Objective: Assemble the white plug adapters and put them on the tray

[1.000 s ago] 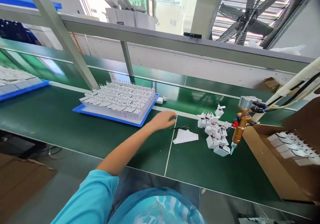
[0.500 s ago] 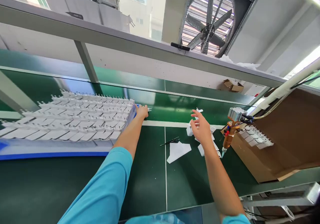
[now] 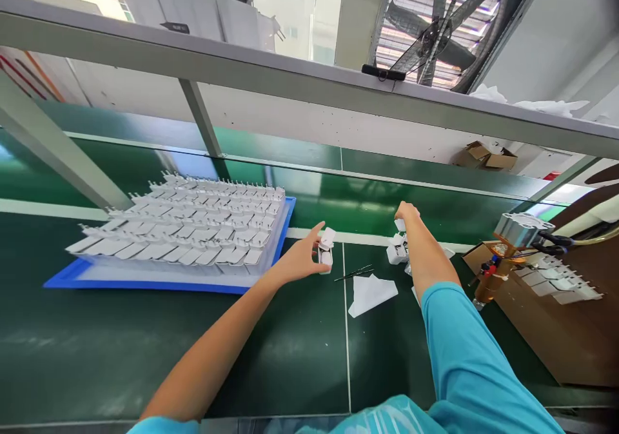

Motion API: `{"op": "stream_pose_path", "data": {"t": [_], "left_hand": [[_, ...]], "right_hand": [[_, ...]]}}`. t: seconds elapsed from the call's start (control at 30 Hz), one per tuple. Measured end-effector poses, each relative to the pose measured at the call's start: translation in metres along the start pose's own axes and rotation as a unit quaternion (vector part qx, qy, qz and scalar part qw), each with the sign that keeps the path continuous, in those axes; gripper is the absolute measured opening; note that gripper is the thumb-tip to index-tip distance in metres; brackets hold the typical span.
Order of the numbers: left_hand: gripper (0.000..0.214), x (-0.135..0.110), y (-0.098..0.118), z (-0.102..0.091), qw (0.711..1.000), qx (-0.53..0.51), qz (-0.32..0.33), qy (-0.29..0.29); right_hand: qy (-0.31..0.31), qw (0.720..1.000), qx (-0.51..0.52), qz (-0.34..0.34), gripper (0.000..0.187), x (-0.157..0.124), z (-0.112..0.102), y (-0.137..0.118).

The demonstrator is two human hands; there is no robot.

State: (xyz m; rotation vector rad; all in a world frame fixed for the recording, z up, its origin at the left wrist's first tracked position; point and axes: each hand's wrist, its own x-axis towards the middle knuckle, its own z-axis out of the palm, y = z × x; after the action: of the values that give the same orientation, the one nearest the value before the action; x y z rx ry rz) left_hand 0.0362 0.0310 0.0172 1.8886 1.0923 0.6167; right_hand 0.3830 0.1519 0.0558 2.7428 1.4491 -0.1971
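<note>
My left hand holds a small white plastic case between thumb and fingers, its lid-like flap tipped up. Left of it stands a blue tray bearing rows of similar white pieces with flat flaps. My right hand reaches to the back of the bench, fingers bent down and closed on a small white piece; its fingertips are partly hidden. Just below that hand lies a loose cluster of white cases, partly covered by the forearm.
Black tweezers and a white paper sheet lie on the green bench. To the right hangs an orange dispensing valve, beside a cardboard box with a row of white pieces. A metal rail crosses above.
My left hand has left the tray's right edge and come right and nearer with a white case. My right hand has moved farther back to a white piece. The view has shifted.
</note>
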Motion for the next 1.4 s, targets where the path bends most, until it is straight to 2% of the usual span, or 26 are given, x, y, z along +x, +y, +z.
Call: {"op": "stream_pose_path", "data": {"t": [0.07, 0.17, 0.27, 0.37, 0.47, 0.57, 0.6, 0.67, 0.73, 0.83, 0.93, 1.0, 1.07, 1.13, 1.2, 1.3, 1.37, 1.4], "left_hand": [[0.109, -0.026, -0.001, 0.002, 0.999, -0.022, -0.009, -0.034], [0.109, -0.045, -0.007, 0.006, 0.998, -0.02, -0.019, -0.051], [0.108, -0.048, -0.017, 0.014, 0.998, -0.004, -0.024, -0.055], [0.109, -0.047, -0.023, 0.025, 0.998, -0.002, -0.025, -0.065], [0.11, -0.049, -0.023, 0.031, 0.998, 0.001, -0.029, -0.062], [0.109, -0.051, -0.023, 0.027, 0.998, 0.012, -0.045, -0.041], [0.108, -0.051, -0.024, 0.025, 0.998, 0.016, -0.051, -0.028], [0.105, -0.05, -0.028, 0.02, 0.998, 0.026, -0.058, 0.009], [0.103, -0.048, -0.036, 0.017, 0.996, 0.031, -0.064, 0.051], [0.103, -0.046, -0.047, 0.019, 0.993, 0.024, -0.069, 0.094], [0.102, -0.046, -0.053, 0.024, 0.992, 0.017, -0.065, 0.105], [0.101, -0.048, -0.053, 0.026, 0.992, 0.019, -0.063, 0.107], [0.1, -0.05, -0.052, 0.027, 0.991, 0.022, -0.06, 0.116], [0.099, -0.052, -0.05, 0.027, 0.99, 0.022, -0.056, 0.13], [0.1, -0.053, -0.048, 0.026, 0.987, 0.022, -0.053, 0.15], [0.1, -0.054, -0.045, 0.024, 0.98, 0.015, -0.051, 0.192], [0.1, -0.055, -0.044, 0.021, 0.975, 0.009, -0.047, 0.218], [0.101, -0.055, -0.044, 0.02, 0.973, 0.008, -0.044, 0.228]], "right_hand": [[-0.027, 0.999, -0.016, -0.033, 0.036, 0.001, 0.001, -0.004], [-0.041, 0.993, -0.027, -0.106, 0.036, -0.007, -0.002, -0.018], [-0.05, 0.98, -0.026, -0.191, 0.036, -0.027, 0.001, -0.034], [-0.063, 0.963, -0.023, -0.26, 0.035, -0.057, 0.018, -0.041], [-0.058, 0.954, -0.013, -0.292, 0.035, -0.092, 0.037, -0.034], [-0.007, 0.951, 0.024, -0.308, 0.054, -0.126, 0.042, -0.016], [0.018, 0.948, 0.042, -0.315, 0.058, -0.138, 0.042, -0.007], [0.058, 0.933, 0.082, -0.345, 0.052, -0.162, 0.043, 0.012], [0.05, 0.909, 0.115, -0.397, 0.041, -0.184, 0.053, 0.034], [-0.004, 0.875, 0.134, -0.465, 0.033, -0.207, 0.087, 0.063], [-0.017, 0.864, 0.144, -0.482, 0.036, -0.219, 0.123, 0.088], [-0.003, 0.87, 0.155, -0.468, 0.04, -0.227, 0.138, 0.107], [0.013, 0.875, 0.165, -0.454, 0.044, -0.241, 0.145, 0.133], [0.018, 0.876, 0.17, -0.451, 0.046, -0.262, 0.145, 0.175], [0.019, 0.878, 0.178, -0.443, 0.048, -0.29, 0.141, 0.231], [0.01, 0.925, 0.154, -0.347, 0.037, -0.331, 0.13, 0.316], [0.035, 0.953, 0.151, -0.262, 0.029, -0.351, 0.122, 0.344], [0.063, 0.958, 0.169, -0.223, 0.026, -0.355, 0.12, 0.344]]}}
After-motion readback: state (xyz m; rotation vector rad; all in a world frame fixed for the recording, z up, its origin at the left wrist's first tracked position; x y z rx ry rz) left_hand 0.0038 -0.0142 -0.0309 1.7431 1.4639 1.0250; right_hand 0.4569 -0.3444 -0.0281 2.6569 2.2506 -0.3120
